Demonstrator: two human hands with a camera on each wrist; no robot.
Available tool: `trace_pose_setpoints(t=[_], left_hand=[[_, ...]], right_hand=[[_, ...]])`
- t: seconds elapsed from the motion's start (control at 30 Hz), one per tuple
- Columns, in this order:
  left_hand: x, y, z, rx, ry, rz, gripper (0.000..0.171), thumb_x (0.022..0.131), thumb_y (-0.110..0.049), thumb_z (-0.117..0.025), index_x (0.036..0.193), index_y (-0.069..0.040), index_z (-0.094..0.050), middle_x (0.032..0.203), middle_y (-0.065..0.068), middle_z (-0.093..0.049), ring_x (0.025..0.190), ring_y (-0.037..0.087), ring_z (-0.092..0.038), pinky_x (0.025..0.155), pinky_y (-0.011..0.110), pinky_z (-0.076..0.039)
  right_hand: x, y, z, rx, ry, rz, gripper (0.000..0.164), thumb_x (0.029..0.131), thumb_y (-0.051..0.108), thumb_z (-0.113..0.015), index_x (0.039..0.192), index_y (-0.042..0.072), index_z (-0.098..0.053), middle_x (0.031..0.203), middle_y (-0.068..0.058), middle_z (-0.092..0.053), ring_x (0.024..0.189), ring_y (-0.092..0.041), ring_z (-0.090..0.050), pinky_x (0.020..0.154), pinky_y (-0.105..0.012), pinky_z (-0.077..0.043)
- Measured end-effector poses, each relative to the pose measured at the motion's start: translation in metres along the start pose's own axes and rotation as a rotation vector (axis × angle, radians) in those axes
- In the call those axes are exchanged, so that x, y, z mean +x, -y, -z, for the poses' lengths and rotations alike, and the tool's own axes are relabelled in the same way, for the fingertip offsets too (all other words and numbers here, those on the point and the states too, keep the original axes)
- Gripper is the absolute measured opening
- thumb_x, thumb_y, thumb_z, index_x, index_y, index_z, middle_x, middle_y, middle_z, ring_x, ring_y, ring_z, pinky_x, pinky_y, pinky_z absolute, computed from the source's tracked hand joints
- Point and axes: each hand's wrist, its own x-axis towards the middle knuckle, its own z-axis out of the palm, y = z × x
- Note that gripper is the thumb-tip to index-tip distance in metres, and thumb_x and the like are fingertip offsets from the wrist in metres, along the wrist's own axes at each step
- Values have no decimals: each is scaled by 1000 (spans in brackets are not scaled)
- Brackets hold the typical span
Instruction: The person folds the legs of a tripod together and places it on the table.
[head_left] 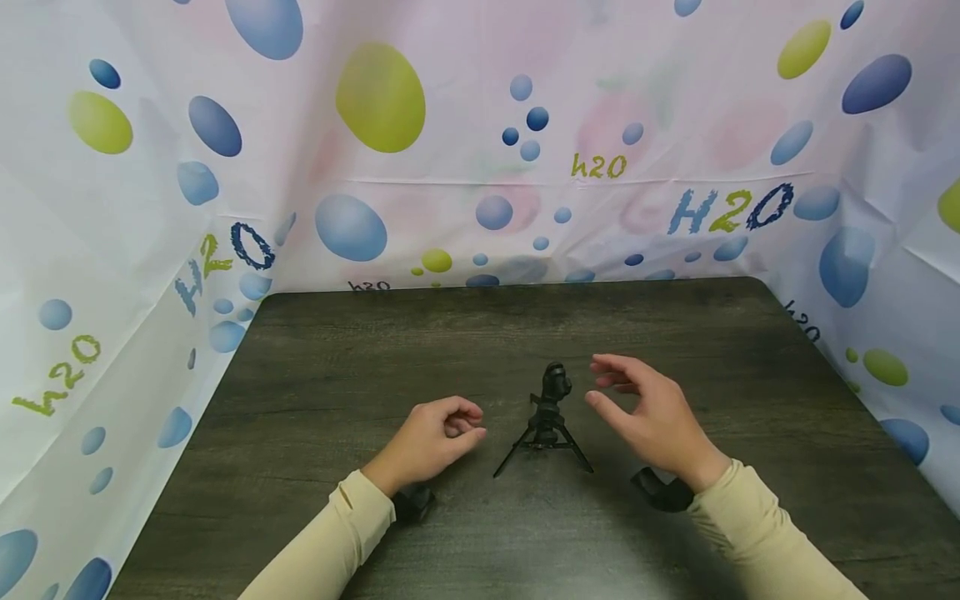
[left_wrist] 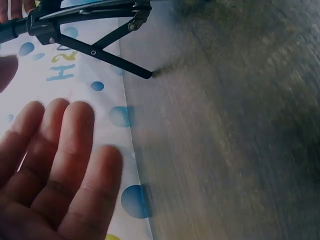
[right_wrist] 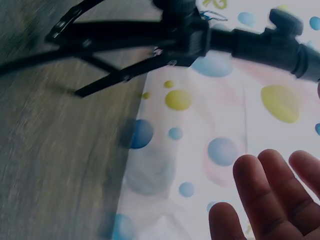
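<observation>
A small black tripod [head_left: 550, 412] stands upright on the dark table with its legs spread. To its left my left hand [head_left: 438, 437] hovers with loosely bent fingers and nothing in it. On the other side my right hand [head_left: 651, 412] is held beside the tripod's head, thumb and fingers apart, also holding nothing. In the left wrist view, the tripod's braced leg [left_wrist: 115, 62] shows beyond the relaxed fingers [left_wrist: 75, 135]. The right wrist view has the tripod's centre column [right_wrist: 220, 41] lying above the fingers [right_wrist: 255, 185], with a gap between.
The dark wood-grain table [head_left: 360, 350] spreads around the tripod. Behind it and along both sides hangs a white curtain [head_left: 450, 100] with blue and green dots and H2O lettering. Black wrist devices [head_left: 663, 490] sit under both wrists.
</observation>
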Motion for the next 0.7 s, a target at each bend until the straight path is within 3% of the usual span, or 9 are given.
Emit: trace_pose_setpoints(t=[0.13, 0.33, 0.7], left_hand=[[0, -1, -4, -8, 58, 26, 27, 95, -16, -70, 115, 2, -67, 104, 7, -70, 86, 14, -67, 76, 27, -55], [0, 1, -10, 30, 109, 52, 22, 94, -17, -72, 109, -1, -70, 93, -4, -69, 80, 10, -66, 72, 27, -55], [2, 6, -21, 112, 169, 27, 21, 92, -16, -75, 106, -2, -69, 96, -1, -69, 84, 11, -66, 76, 27, -54]], right_hand=[[2, 7, 1, 24, 1, 41, 46, 87, 0, -75, 130, 0, -60, 119, -9, -67, 100, -22, -65, 84, -37, -54], [5, 14, 1, 56, 12, 85, 50, 85, -1, -76, 133, 2, -59, 122, -9, -66, 101, -20, -65, 84, -35, -54], [15, 26, -3, 86, 44, 139, 53, 86, 0, -76, 135, 2, -59, 123, -9, -64, 100, -20, -66, 84, -36, -55]])
